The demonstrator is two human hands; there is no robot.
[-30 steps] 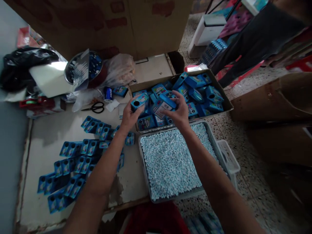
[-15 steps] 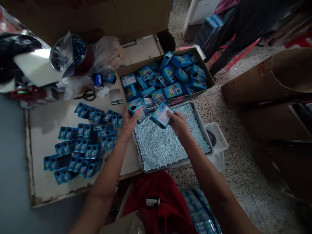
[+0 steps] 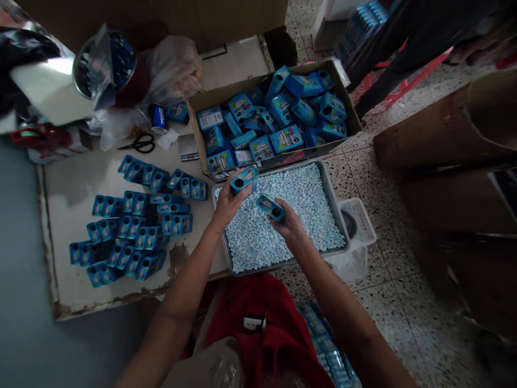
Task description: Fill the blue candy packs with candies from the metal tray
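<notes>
Head cam: left hand [image 3: 226, 205] grips one small blue box [image 3: 244, 180], right hand [image 3: 287, 223] grips another blue box [image 3: 270, 207] just beside it; both held over the tray [image 3: 338, 215] of pale blue pellets [image 3: 299, 215]; carton [image 3: 194, 116] of more boxes sits just beyond the grip.

Left hand [image 3: 225, 207] and right hand [image 3: 288, 225] brought blue boxes [image 3: 244, 180], seemingly turned, over tray [image 3: 341, 218].
</notes>
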